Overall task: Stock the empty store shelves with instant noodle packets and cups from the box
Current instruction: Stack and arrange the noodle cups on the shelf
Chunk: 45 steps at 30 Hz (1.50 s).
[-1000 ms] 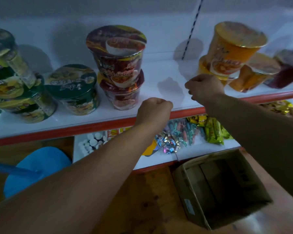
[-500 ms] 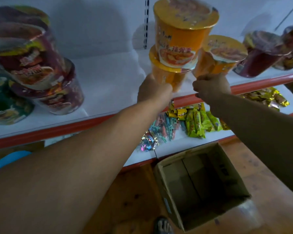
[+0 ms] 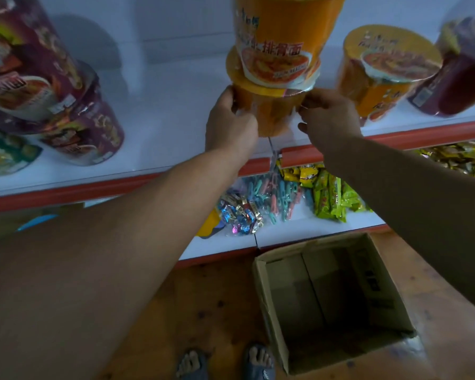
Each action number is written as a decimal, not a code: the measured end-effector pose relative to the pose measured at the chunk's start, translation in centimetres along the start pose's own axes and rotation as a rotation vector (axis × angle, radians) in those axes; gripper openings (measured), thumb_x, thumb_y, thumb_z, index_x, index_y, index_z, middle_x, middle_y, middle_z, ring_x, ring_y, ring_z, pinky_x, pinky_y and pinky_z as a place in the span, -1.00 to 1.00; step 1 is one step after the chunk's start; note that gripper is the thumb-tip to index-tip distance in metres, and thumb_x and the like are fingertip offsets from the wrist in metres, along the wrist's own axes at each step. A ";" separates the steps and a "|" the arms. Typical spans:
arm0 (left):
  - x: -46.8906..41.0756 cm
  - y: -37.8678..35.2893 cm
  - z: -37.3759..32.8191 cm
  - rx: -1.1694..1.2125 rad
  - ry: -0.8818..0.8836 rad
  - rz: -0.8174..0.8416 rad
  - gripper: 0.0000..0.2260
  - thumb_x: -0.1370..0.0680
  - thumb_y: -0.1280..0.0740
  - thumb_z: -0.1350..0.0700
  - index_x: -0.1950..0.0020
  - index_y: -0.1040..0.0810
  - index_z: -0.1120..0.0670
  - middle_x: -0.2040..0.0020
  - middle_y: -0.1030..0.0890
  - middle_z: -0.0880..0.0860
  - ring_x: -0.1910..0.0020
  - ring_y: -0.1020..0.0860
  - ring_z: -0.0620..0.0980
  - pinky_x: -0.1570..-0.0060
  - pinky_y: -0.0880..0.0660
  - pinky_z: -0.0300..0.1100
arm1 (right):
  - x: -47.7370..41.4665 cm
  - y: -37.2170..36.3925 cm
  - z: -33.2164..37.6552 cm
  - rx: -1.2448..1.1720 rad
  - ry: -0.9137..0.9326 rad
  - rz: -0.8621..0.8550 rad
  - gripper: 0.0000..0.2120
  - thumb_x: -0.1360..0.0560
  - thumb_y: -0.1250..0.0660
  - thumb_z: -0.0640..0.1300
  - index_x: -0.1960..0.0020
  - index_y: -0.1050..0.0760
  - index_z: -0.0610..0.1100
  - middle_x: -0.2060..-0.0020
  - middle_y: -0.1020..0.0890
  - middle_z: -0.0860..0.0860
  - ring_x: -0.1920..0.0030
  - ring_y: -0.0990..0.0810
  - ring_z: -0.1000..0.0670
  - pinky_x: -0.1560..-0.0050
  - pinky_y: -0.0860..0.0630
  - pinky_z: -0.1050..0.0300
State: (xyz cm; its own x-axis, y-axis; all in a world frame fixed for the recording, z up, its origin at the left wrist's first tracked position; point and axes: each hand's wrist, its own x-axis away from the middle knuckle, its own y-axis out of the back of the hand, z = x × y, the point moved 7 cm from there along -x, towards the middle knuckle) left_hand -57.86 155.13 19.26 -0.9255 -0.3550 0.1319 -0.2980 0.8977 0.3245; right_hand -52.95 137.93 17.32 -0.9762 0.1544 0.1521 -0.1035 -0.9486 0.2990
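Presently the lower cup of an orange two-high stack is held between both hands on the upper shelf. The left hand is curled round its left wall and the right hand is curled against its right wall, so the cup lies directly between the two and is touched on both sides. The upper cup is seated on its lid and is cut off by the top edge of the view. The stack is placed near the shelf's red front lip, where two shelf sections meet.

Just to the right a third orange cup is seen, blurred, and beyond it a dark red cup. Well to the left, two purple cups are stacked, with a green cup at the far left edge.

On the lower shelf foil sweets, pastel pegs and green packets are laid. On the wooden floor below, the box is stood open with its bare bottom showing. Two sandalled feet are seen just beside it.
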 end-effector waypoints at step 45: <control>-5.0 11.4 5.9 0.202 0.004 -0.245 -0.50 -0.55 -0.22 0.26 -0.49 -0.29 0.05 -0.41 -0.42 -0.03 -0.34 -0.40 -0.12 -0.22 -0.35 -0.29 | 2.3 -12.1 2.3 -0.126 -0.009 0.163 -0.46 -0.55 -0.07 -0.44 -0.48 -0.31 -0.14 -0.40 -0.46 -0.03 -0.34 -0.48 0.03 -0.40 -0.40 0.00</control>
State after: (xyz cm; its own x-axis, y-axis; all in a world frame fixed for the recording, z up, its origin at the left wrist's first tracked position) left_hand -58.01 168.62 16.79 -0.8198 -0.5676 0.0760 -0.5527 0.8189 0.1548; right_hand -53.55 150.41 16.20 -0.9802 -0.0019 0.1978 0.0321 -0.9882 0.1497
